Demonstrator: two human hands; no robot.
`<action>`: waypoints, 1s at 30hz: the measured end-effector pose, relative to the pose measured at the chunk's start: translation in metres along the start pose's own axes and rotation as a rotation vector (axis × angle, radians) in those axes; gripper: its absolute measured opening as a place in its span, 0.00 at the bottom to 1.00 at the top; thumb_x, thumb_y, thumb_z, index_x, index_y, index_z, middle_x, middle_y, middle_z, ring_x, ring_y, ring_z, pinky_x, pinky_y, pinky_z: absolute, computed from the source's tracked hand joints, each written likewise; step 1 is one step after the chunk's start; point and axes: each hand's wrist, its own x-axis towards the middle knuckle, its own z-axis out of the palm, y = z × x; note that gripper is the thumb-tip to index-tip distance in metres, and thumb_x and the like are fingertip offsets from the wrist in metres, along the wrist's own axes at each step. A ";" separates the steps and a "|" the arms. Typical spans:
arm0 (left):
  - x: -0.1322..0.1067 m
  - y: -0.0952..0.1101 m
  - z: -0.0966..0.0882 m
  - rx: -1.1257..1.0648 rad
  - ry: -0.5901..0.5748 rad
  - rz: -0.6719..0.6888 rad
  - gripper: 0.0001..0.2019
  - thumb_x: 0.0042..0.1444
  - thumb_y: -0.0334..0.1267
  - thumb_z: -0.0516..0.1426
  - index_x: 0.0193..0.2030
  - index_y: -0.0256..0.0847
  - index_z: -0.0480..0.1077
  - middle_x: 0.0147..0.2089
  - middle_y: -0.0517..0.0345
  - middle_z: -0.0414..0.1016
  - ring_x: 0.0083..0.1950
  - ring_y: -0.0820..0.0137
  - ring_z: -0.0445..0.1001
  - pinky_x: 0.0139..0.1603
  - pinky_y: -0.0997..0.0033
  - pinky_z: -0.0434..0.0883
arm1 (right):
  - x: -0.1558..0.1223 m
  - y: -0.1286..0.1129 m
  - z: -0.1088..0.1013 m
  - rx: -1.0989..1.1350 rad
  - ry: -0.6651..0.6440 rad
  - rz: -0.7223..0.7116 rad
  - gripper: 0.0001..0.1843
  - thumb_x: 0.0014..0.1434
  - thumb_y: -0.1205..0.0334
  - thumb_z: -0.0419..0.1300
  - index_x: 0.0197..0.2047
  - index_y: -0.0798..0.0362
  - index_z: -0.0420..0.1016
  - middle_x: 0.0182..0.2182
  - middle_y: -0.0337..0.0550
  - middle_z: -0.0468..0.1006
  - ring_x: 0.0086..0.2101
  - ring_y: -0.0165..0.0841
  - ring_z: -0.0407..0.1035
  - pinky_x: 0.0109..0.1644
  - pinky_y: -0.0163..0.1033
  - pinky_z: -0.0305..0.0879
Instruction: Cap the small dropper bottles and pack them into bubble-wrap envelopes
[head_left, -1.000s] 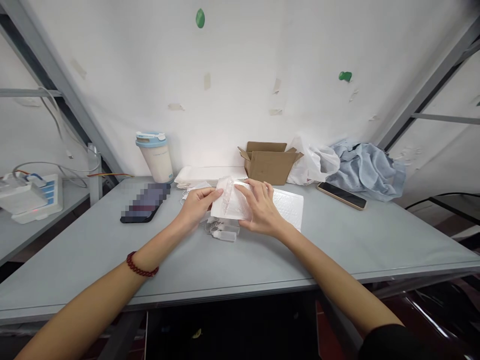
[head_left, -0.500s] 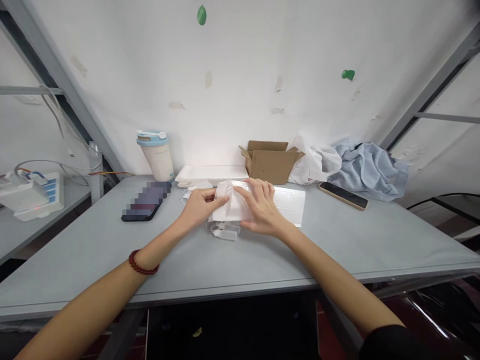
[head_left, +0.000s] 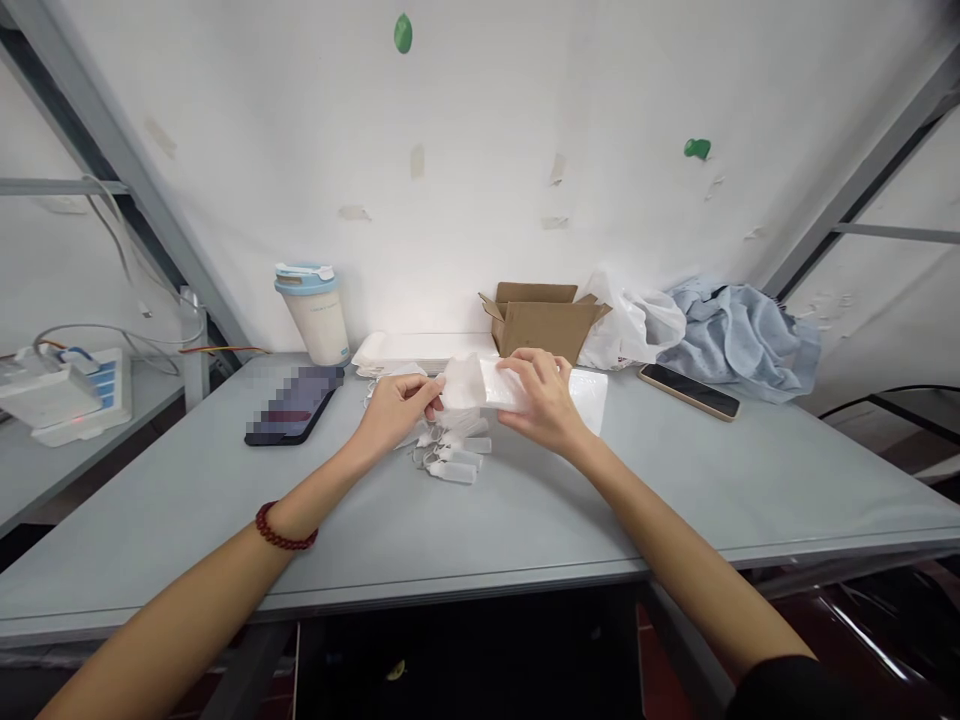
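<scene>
Both my hands hold a white bubble-wrap pouch [head_left: 480, 385] just above the grey table [head_left: 525, 500]. My left hand [head_left: 394, 410] pinches its left, open end. My right hand [head_left: 544, 400] grips the pouch from the right, fingers curled over its top edge. Under the pouch, several small clear plastic bottles [head_left: 450, 458] lie in a cluster on the table. More white bubble-wrap pouches [head_left: 589, 392] lie flat behind my right hand.
A dark phone [head_left: 289, 405] lies at the left, a second phone [head_left: 688, 391] at the right. At the back stand a lidded cup [head_left: 313, 315], a white tray [head_left: 420, 350], an open cardboard box [head_left: 540, 320], a plastic bag [head_left: 637, 325] and blue cloth [head_left: 739, 335].
The pouch has been lifted off the bottles and turned flatter, edge-on to me. My right hand moved up and slightly right with it. The bottles now show fully.
</scene>
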 end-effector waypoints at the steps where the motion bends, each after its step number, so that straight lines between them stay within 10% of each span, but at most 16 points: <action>1: 0.000 0.000 -0.001 0.028 -0.011 -0.002 0.17 0.53 0.49 0.54 0.23 0.37 0.70 0.20 0.62 0.67 0.21 0.76 0.60 0.23 0.75 0.56 | 0.001 0.004 -0.001 -0.005 0.015 0.030 0.26 0.46 0.62 0.59 0.50 0.50 0.62 0.47 0.50 0.66 0.47 0.42 0.62 0.51 0.47 0.47; 17: 0.001 0.003 -0.023 0.345 -0.398 -0.074 0.12 0.45 0.45 0.58 0.21 0.39 0.71 0.18 0.63 0.63 0.21 0.75 0.57 0.21 0.73 0.51 | 0.001 0.028 0.003 -0.011 -0.097 0.183 0.22 0.47 0.64 0.58 0.48 0.48 0.65 0.46 0.46 0.68 0.47 0.42 0.61 0.50 0.47 0.48; 30: 0.002 0.006 -0.017 -0.066 -0.054 -0.073 0.14 0.46 0.48 0.61 0.26 0.37 0.71 0.18 0.65 0.59 0.20 0.78 0.55 0.21 0.76 0.52 | 0.001 0.021 0.002 0.004 -0.150 0.106 0.25 0.46 0.64 0.59 0.50 0.48 0.64 0.46 0.46 0.68 0.47 0.41 0.61 0.51 0.48 0.47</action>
